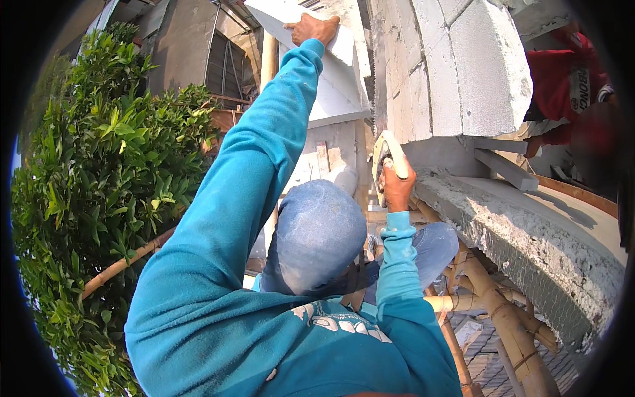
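Observation:
My left hand [314, 30], at the top of the view, grips a white lightweight block [334, 92], arm stretched forward. My right hand [399, 188] is closed on the pale handle [397, 149] of a handsaw. Its toothed blade [374, 106] points away from me in the narrow gap between the held white block and a larger stack of white blocks [476, 73] to the right. I cannot make out whether the blade is cutting into either. My jeans-clad knee [311, 225] is bent below the held block.
Bamboo scaffolding [489, 298] lies under me, with a drop to roof tiles [496, 367]. A rough concrete ledge [542, 278] runs along the right. Another person in red [555, 86] is at the upper right. A leafy tree [92, 172] and a bamboo pole [119, 268] are on the left.

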Available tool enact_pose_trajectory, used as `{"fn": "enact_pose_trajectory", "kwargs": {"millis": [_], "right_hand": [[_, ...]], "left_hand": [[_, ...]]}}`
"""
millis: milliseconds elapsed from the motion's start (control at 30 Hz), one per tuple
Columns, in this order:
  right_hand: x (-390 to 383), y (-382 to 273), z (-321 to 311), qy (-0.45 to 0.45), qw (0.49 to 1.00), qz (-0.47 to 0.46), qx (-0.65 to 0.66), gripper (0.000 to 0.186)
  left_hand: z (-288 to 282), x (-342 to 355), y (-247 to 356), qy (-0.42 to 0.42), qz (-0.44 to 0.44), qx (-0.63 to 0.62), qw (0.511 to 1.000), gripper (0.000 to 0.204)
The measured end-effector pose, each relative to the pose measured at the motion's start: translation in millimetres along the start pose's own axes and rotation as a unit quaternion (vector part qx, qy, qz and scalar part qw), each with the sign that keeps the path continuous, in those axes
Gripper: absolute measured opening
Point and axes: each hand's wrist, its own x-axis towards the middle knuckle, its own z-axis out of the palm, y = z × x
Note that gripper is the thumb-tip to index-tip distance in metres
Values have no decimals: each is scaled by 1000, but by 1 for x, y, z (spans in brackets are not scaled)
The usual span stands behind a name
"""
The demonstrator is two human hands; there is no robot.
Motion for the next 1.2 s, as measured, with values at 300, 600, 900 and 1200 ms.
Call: {"fn": "enact_pose_trajectory", "kwargs": {"millis": [300,600,900,1200], "right_hand": [[-19,-108,-26,-6,989,-80,-127,44],[-53,-256,-30,14,960,-177,-217,47],[-94,-383,-37,49,939,-95,-326,46],[-106,-511,-2,43,909,-49,-411,49]], "left_hand": [[-15,-10,12,-38,-76,-12,996,98],[-17,-18,19,-99,-122,-34,987,104],[-29,-60,37,-163,-66,3,984,79],[-86,-66,30,-356,3,39,934,81]]}}
